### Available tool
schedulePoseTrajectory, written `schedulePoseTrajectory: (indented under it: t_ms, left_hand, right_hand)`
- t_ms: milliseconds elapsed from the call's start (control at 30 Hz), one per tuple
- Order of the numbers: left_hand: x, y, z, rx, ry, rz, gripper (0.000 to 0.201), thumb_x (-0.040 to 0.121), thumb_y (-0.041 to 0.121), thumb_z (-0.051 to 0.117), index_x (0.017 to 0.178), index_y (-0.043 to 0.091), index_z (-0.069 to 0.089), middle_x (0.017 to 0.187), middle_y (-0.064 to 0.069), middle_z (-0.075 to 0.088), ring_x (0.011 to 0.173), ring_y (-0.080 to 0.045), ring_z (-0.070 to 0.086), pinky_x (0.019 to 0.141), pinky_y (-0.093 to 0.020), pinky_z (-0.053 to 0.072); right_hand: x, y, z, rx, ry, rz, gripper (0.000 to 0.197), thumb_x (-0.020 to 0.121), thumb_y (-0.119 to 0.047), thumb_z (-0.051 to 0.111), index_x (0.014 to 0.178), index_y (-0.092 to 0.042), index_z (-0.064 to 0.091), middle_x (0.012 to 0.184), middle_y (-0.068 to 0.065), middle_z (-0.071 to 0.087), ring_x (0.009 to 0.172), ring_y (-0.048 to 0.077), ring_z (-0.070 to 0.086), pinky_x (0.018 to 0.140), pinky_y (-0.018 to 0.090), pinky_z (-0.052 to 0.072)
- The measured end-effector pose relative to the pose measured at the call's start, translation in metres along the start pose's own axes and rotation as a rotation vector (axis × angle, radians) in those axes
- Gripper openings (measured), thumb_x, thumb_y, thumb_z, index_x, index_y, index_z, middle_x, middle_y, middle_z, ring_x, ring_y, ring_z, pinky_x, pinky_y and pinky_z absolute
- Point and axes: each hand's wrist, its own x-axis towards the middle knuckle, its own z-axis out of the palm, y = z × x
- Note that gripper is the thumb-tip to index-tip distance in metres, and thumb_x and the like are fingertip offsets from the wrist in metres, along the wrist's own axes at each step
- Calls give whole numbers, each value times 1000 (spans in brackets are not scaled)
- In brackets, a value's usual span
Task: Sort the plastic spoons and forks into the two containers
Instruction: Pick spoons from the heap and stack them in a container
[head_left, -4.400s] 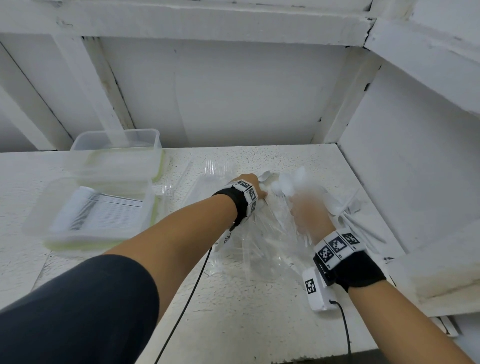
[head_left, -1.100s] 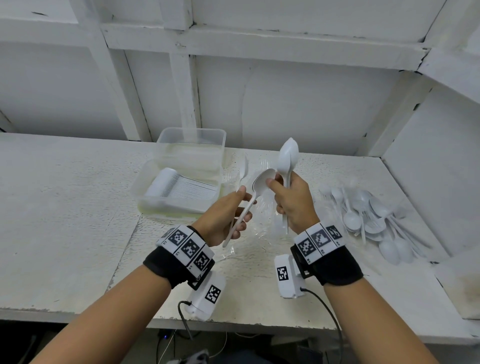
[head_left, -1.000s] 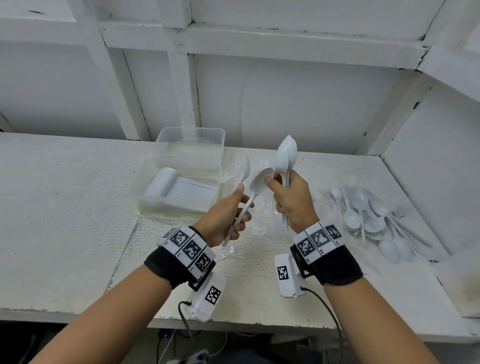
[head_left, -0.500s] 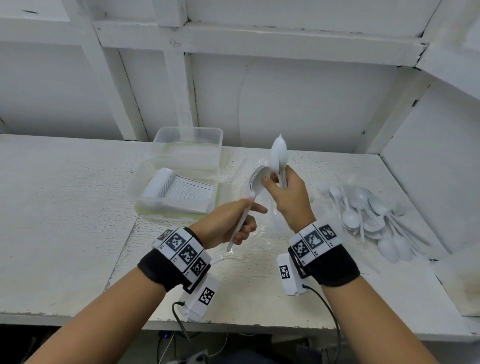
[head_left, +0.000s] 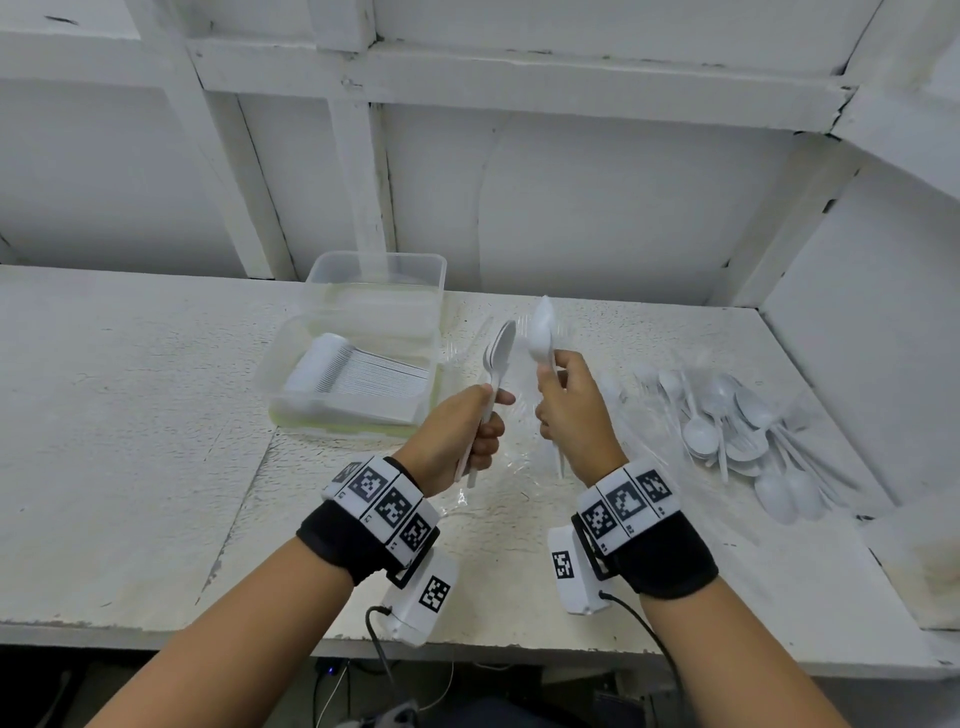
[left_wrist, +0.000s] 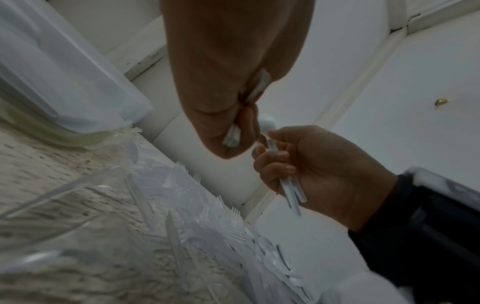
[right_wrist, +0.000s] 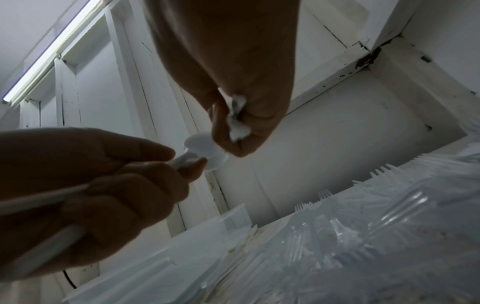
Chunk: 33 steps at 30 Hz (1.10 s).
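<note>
My left hand (head_left: 488, 415) grips the handles of white plastic spoons (head_left: 500, 349), held upright with the bowls up. Just to its right, my right hand (head_left: 551, 375) grips another small bunch of spoons (head_left: 540, 332), also upright. The two hands are a little apart above the table. From the left wrist view I see the spoon handles (left_wrist: 291, 191) sticking out below the right hand's curled fingers. A loose pile of spoons (head_left: 727, 431) lies on the table to the right. Forks (left_wrist: 207, 205) lie in a clear plastic bag under the hands.
Two clear containers stand at the back left of the white table (head_left: 130, 441). The near container (head_left: 275, 364) holds a neat stack of white cutlery. The far container (head_left: 374, 265) looks empty. White walls close off the back and right.
The right hand's thumb was touching the left hand's spoon bowl half a second ago. It has let go, the hands have drawn apart, and the left-hand spoons have swung upright.
</note>
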Motion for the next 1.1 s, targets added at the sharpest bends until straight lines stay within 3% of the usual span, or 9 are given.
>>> schedulePoseTrajectory:
  t_ms: [167,267,400,467,600,767,933,1000,1100]
  left_hand:
    - [-1,-5,4,4,-2,62,23,103,20,31,92,11,50,63,-1,44,51,-10,44,49,-21,40]
    - [-3,-7,5,-3,-29,72,24,103,17,33,93,8,52,75,-5,56,68,-15,59,65,-28,56]
    - [-2,-9,5,29,-7,107,25,102,17,35,106,3,55,96,-9,65,86,-17,65,78,-33,56]
    - [-2,-8,4,33,-16,127,26,102,16,36,110,2,56,94,-7,67,81,-13,67,76,-29,56]
    - [-4,-7,3,23,-38,158,24,100,13,42,89,7,62,85,-8,67,74,-13,67,72,-25,57]
    - [-6,-5,-1,36,-34,154,23,98,12,46,82,8,63,85,-11,66,77,-19,66,76,-26,57]
    - [-7,-4,-6,23,-46,137,26,96,14,50,103,-9,59,95,-15,64,73,-15,68,67,-24,57]
    - [-6,-3,-9,19,-35,129,26,95,15,52,101,-9,59,97,-19,63,78,-20,67,72,-27,58]
    - [-8,1,-11,-22,-22,119,23,93,16,54,81,-2,61,87,-15,69,78,-21,68,74,-28,59]
  right_hand:
    - [-9,5,4,-57,48,-86,17,97,-16,47,107,-17,60,76,-3,54,61,9,50,56,22,46]
    - [-10,8,6,-33,116,-76,11,94,-14,52,96,-15,62,74,-5,59,67,9,57,65,23,53]
    - [-14,5,9,-63,109,-70,15,94,-15,52,86,-10,64,68,-9,60,62,1,55,57,7,43]
    - [-12,7,11,-91,108,-54,17,94,-17,51,87,-9,65,73,-5,63,68,5,58,62,11,46]
    - [-8,13,21,-121,82,-55,18,91,-27,54,92,-18,69,98,11,65,94,22,62,84,37,53]
    - [-9,11,23,-137,24,-41,22,93,-31,50,75,-28,62,96,14,58,85,19,54,76,28,45]
    - [-20,-2,18,-332,-6,-37,31,97,-29,43,121,-24,62,104,-2,39,108,21,47,97,39,43]
    - [-24,-7,16,-324,-2,-91,21,96,-30,44,99,-35,65,106,0,41,109,25,48,96,48,42]
    - [-29,-13,14,-323,-23,-88,30,96,-33,45,70,-45,42,114,7,49,110,29,50,94,54,42]
